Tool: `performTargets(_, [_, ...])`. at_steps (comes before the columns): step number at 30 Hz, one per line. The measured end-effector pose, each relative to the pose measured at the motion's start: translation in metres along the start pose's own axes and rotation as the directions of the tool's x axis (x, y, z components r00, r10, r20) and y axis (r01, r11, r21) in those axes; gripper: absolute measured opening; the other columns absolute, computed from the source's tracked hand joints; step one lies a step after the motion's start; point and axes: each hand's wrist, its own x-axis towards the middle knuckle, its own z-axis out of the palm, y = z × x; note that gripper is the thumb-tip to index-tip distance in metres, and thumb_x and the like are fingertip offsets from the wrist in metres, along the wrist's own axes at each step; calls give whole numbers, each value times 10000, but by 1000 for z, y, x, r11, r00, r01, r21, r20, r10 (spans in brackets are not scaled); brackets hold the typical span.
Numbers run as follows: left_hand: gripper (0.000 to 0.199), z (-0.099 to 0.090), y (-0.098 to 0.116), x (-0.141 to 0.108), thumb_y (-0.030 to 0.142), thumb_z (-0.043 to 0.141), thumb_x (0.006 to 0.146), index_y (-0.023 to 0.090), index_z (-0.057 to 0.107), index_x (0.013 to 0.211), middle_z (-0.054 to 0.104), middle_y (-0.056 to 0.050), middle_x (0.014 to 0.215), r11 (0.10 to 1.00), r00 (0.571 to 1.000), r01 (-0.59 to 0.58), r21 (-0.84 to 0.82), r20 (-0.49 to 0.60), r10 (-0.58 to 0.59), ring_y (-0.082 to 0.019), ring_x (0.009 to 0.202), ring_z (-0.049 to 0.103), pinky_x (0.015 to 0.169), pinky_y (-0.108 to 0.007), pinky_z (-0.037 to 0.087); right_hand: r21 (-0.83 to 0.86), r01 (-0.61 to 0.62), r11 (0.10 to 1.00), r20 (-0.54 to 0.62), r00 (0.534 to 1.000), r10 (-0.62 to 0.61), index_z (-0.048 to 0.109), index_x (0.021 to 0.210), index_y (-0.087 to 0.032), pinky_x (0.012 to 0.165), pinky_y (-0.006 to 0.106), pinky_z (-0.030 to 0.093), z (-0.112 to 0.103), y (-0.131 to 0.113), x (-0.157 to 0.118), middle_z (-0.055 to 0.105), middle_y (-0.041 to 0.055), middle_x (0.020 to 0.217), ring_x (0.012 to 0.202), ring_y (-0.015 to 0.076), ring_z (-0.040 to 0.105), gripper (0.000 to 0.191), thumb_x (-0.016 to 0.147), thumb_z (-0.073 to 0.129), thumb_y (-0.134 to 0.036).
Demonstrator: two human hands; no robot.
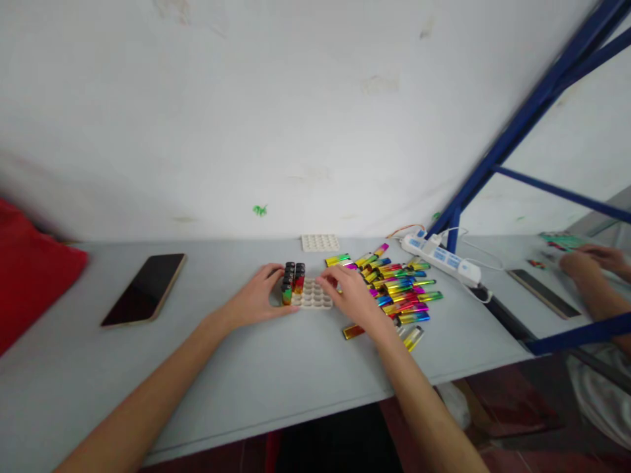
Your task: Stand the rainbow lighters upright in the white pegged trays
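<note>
A white holed tray (315, 295) lies on the grey table. Two rows of lighters (298, 279) with black tops and shiny coloured bodies stand upright in its left part. My left hand (256, 295) curves round the tray's left end, its thumb along the near edge and its fingers by the outer row, steadying it. Over the tray's right side is my right hand (348, 292), fingertips bent together; whatever they hold, if anything, is hidden. Beside and partly behind this hand spreads a loose heap of metallic lighters (399, 289) in gold, red, blue, green and pink.
Another white holed tray (320, 243) lies near the wall. A phone (145, 289) and a red bag (32, 269) are at left. At right stand a white power strip (441, 257) with cords and a blue metal frame (493, 154); beyond it, another person's hands (591, 263) work.
</note>
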Motion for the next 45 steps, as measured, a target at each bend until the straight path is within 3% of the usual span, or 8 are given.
performTargets(7, [762,-1,-2,3,746,1022,871,295,835,1457,761,-205,1635,999,999,32,-10,22,-31,-533,1542,763,1432,-738,619,-47,-138,989,-307,945,117,841,1341,-276,1208,553,700,-79,30,-120,864,159,1347,1320,359,827,313,1315,657,-527])
performTargets(12, [772,-2,-3,5,749,1011,832,314,832,1445,759,-194,1632,999,998,54,-6,14,-53,-540,1542,751,1444,-734,607,-91,-323,942,-304,910,283,769,1613,-289,1373,680,643,-57,27,-204,735,211,1699,1629,421,727,482,1275,680,-621])
performTargets(17, [759,-2,-3,6,765,995,817,303,840,1399,769,-196,1571,998,998,60,-9,2,-60,-544,1497,762,1423,-730,616,-102,-426,899,-370,855,363,746,1663,-301,1349,756,643,-24,23,-220,704,237,1720,1618,479,719,539,1239,711,-633])
performTargets(25, [791,0,-6,7,819,995,791,321,835,1384,795,-174,1544,998,997,70,4,-23,-70,-524,1477,758,1402,-688,630,-40,-525,850,-532,731,427,727,1637,-253,1310,732,654,-14,20,-221,752,246,1578,1500,465,748,649,1207,738,-739])
performTargets(30, [778,-1,-4,7,808,979,817,312,841,1399,800,-185,1536,998,998,56,-4,-17,-56,-523,1466,769,1396,-716,633,260,-492,831,-499,668,552,769,1582,-271,1294,692,694,-22,11,-211,798,217,1594,1505,438,771,716,1078,905,-759])
performTargets(33, [768,-1,-3,6,796,989,821,322,841,1408,799,-190,1549,999,999,51,-7,-19,-51,-526,1480,771,1404,-724,634,605,-387,696,-369,638,676,818,1490,-295,1195,635,751,-32,1,-192,848,200,1559,1481,429,807,719,1000,997,-791])
performTargets(39, [775,1,-4,4,783,1032,829,316,842,1418,792,-200,1578,999,999,27,-23,-22,-28,-527,1503,783,1405,-735,642,928,-272,256,32,742,670,883,1213,-304,1141,649,763,-53,-16,-104,922,186,1288,1354,450,896,783,1044,721,-1050])
performTargets(45, [794,4,-2,0,759,1066,859,270,824,1437,795,-206,1604,1000,999,8,-25,-32,-9,-496,1514,802,1392,-701,659,920,-298,254,133,848,513,736,903,-293,797,500,723,-46,-18,14,799,157,881,863,355,789,946,941,540,-1218])
